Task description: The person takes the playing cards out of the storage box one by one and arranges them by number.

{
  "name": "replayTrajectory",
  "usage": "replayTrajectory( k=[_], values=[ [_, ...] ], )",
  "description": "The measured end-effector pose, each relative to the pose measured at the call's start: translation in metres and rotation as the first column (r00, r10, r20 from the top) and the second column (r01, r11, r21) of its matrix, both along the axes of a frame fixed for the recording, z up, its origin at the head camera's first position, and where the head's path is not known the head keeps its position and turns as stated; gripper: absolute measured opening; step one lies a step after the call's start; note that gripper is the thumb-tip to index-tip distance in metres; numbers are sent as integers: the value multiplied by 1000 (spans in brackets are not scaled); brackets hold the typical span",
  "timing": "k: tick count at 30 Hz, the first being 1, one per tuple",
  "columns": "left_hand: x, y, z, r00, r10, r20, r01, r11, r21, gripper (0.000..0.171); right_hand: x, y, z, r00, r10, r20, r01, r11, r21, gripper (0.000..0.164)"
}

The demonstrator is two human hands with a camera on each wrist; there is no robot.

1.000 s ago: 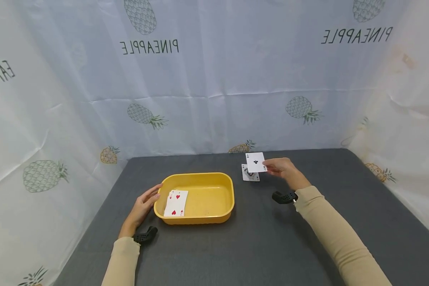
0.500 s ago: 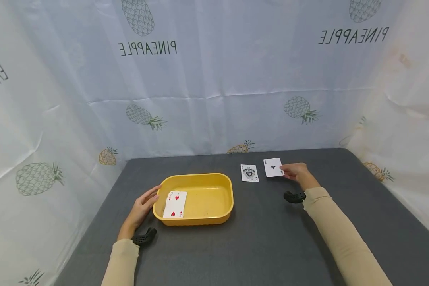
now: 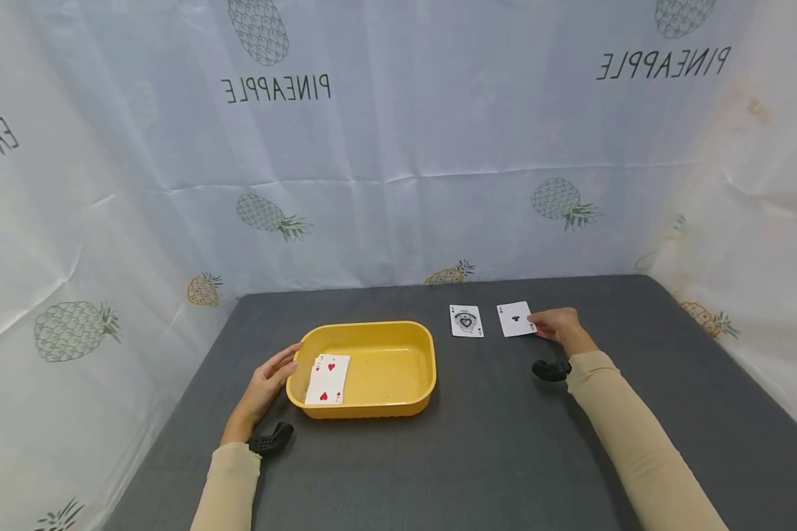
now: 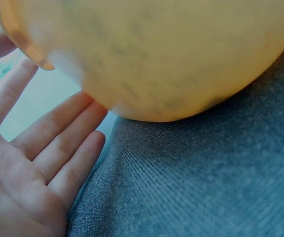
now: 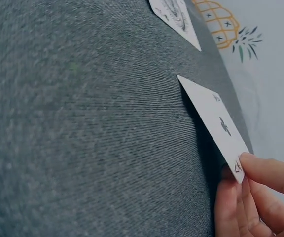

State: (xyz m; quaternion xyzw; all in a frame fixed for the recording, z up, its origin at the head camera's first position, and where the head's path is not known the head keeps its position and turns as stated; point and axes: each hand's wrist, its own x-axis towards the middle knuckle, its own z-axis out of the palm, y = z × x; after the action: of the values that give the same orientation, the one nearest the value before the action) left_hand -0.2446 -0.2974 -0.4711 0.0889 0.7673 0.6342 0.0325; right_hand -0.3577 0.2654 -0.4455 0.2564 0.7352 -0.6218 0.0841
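Observation:
My right hand (image 3: 558, 326) pinches the ace of clubs (image 3: 514, 318) by its near right corner, thumb on top and fingers beneath. In the right wrist view this playing card (image 5: 216, 118) is held at a slant close over the dark cloth, with a shadow under it. To its left another ace (image 3: 466, 321) with an ornate black emblem lies face up. My left hand (image 3: 263, 387) rests against the left side of a yellow plastic basin (image 3: 372, 411). Its fingers are straight, with the fingertips at the basin's wall (image 4: 157, 64) in the left wrist view.
Inside the basin, at its left end, lies a small stack of playing cards (image 3: 328, 380), a two of hearts on top. Dark grey cloth covers the table (image 3: 398, 472). A white curtain (image 3: 398, 147) printed with pineapples hangs along the back and sides.
My right hand has carried the ace of clubs to the right, away from over the other ace, and lowered it toward the table. The left hand and basin have stayed in place.

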Motion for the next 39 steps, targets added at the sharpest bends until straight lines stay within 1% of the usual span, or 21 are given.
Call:
replayTrajectory(
  k=[1,5,10,15,17,19,22,23,24,26,28,30,33,37,39],
  values=[
    [0,0,0,1000,1,-1,-1,1000,3,54,1,-3,2,1000,-10,1,10,999,45,54],
    [0,0,-1,1000,1,-6,-1,1000,12,54,5,-9,6,1000,1,-6,0,989,149,48],
    [-1,1,-1,1000,-1,1,1,1000,6,55,7,-12,10,1000,11,-5,-9,970,241,41],
    [0,1,0,1000,-13,-16,14,1000,12,54,9,-11,13,1000,9,-5,-7,958,286,34],
    [1,1,1,999,-21,-26,22,1000,22,54,11,-11,15,1000,5,-2,-5,968,253,36],
    [1,1,2,999,-25,-35,26,999,27,54,15,-14,19,1000,16,-1,-16,982,187,40],
    [1,1,4,999,-20,-34,21,1000,20,54,21,-23,25,997,72,-2,-72,996,59,40],
    [1,1,5,999,-16,-31,17,1000,13,54,24,-27,28,995,98,-3,-98,995,25,38],
    [1,1,5,1000,-13,-27,13,1000,6,54,26,-31,30,992,125,-6,-125,992,-7,32],
    [1,1,5,1000,-10,-19,10,1000,-5,54,30,-41,33,983,183,-14,-184,982,-50,18],
    [0,1,5,1000,-9,-13,9,1000,-9,54,33,-51,35,975,220,-10,-220,973,-72,12],
    [0,1,4,1000,-11,-12,11,1000,-7,54,36,-61,38,967,255,-7,-255,963,-93,10],
    [1,1,4,1000,-15,-12,15,1000,-2,54,41,-79,42,953,304,-4,-302,946,-119,24],
    [1,0,3,1000,-15,-10,15,1000,-1,54,55,-107,52,918,395,-41,-396,908,-137,38],
    [1,0,2,1000,-13,-9,13,1000,-3,54,62,-120,57,892,447,-65,-452,883,-129,40]
  ],
)
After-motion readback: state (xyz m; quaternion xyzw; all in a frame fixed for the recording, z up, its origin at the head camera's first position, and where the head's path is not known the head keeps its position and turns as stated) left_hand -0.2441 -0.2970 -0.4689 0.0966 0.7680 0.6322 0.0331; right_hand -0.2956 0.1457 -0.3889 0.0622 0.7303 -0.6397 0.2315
